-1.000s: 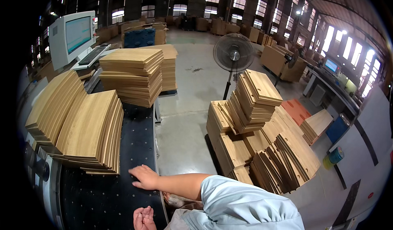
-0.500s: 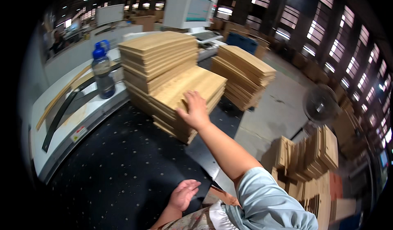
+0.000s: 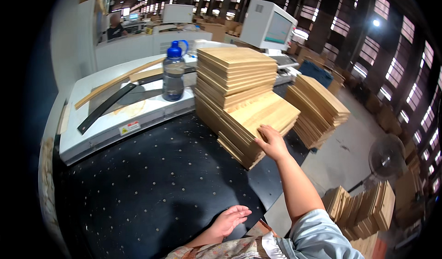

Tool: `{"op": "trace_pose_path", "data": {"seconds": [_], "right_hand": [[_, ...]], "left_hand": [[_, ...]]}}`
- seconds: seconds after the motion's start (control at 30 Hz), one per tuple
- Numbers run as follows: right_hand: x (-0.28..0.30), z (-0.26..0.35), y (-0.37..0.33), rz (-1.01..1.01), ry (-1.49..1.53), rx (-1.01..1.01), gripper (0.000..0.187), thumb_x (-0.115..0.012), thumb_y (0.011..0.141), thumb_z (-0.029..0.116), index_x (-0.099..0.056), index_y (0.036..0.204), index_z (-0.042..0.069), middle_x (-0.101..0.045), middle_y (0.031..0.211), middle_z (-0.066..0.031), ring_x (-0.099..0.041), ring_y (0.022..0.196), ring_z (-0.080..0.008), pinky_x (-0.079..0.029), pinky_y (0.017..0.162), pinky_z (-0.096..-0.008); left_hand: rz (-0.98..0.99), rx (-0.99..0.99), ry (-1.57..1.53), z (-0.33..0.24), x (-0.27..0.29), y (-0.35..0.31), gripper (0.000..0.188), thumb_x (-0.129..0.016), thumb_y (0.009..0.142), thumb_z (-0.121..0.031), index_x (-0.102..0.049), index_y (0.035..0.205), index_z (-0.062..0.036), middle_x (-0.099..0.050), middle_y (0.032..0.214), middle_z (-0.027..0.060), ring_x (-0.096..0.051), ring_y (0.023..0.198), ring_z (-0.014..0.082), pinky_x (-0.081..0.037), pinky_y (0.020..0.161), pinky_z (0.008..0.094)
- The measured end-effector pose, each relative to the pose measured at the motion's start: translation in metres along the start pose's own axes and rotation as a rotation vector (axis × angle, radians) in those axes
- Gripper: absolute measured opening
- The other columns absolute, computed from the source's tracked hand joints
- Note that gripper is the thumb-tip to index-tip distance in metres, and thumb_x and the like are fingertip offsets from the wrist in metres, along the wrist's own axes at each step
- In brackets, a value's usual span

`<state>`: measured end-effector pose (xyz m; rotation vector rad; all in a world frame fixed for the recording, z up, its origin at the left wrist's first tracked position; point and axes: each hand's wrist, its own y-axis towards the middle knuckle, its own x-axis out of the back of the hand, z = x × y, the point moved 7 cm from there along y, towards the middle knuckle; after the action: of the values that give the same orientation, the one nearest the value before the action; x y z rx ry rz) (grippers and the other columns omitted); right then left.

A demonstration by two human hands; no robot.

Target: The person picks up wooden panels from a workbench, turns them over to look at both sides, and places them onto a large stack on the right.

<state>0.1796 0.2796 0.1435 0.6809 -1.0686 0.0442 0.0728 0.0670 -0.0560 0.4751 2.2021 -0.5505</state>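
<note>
right hand (image 3: 272,141) is part open, thumb apart and fingers lightly bent, laid on the near edge of the lower board stack (image 3: 264,111), not wrapped round anything. that's flat, rectangular wood-grain boards sitting on a smooth black surface (image 3: 152,180) dotted with little pale studs. a taller board pile (image 3: 237,70) is right up against it. left hand (image 3: 230,220) is empty, palm loosely open, fingers together, near the surface's edge. see-through plastic bottle (image 3: 173,77) with a blue lid stands beside the taller pile.

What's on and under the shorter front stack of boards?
The right hand rests at the top board, near its edge. Underneath is the black table; the part directly below and the inner boards' faces are hidden.
</note>
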Motion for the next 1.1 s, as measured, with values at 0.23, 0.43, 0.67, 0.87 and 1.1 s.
{"op": "trace_pose_path", "data": {"seconds": [0.23,0.43,0.67,0.87,1.1], "right_hand": [[0.034,-0.035,-0.026,-0.095,0.089,-0.155,0.039,-0.068,0.07,0.019,-0.061,0.104,0.002,-0.062,0.106,-0.0143,-0.059,0.099,-0.029,-0.046,0.087,-0.0337],[0.037,-0.094,-0.042,-0.37,0.37,-0.33,0.038,-0.07,0.073,0.016,-0.057,0.105,-0.001,-0.061,0.088,-0.0083,-0.058,0.082,-0.0171,-0.047,0.076,-0.028],[-0.028,-0.105,-0.062,-0.151,1.291,-1.015,0.024,-0.056,0.085,0.032,-0.058,0.095,0.01,-0.06,0.072,-0.0055,-0.056,0.057,-0.0193,-0.046,0.053,-0.0363],[-0.055,-0.033,-0.098,0.007,1.583,-0.902,0.017,-0.058,0.084,0.02,-0.057,0.093,0.005,-0.061,0.07,-0.01,-0.059,0.057,-0.0237,-0.049,0.052,-0.0353],[-0.032,0.004,-0.142,-0.082,2.212,-0.69,0.046,-0.054,0.086,0.016,-0.039,0.125,-0.002,-0.048,0.126,-0.0192,-0.046,0.117,-0.0332,-0.035,0.101,-0.0473]], "left_hand": [[0.044,-0.02,0.14,0.008,-0.001,0.006,0.027,-0.051,0.091,-0.014,-0.05,0.115,-0.0024,-0.054,0.115,0.0107,-0.048,0.115,0.0198,-0.034,0.1,0.0365],[0.081,-0.002,0.17,0.011,-0.001,0.011,0.032,-0.052,0.09,-0.018,-0.048,0.117,-0.0021,-0.053,0.116,0.0094,-0.047,0.115,0.0184,-0.035,0.099,0.0355],[0.109,0.033,0.069,0.005,0.006,0.011,0.031,-0.052,0.09,-0.018,-0.048,0.118,-0.0035,-0.056,0.116,0.0113,-0.051,0.112,0.0204,-0.039,0.096,0.0353],[0.2,-0.094,-0.04,-0.015,0.002,0.004,0.033,-0.05,0.09,-0.015,-0.046,0.119,-0.0017,-0.053,0.119,0.0173,-0.05,0.114,0.0283,-0.042,0.094,0.0423],[0.294,-0.403,-0.371,-0.048,-0.014,-0.005,0.068,-0.052,0.079,-0.057,-0.042,0.128,-0.0108,-0.047,0.128,0.0136,-0.045,0.116,0.0329,-0.036,0.095,0.0565]]}}
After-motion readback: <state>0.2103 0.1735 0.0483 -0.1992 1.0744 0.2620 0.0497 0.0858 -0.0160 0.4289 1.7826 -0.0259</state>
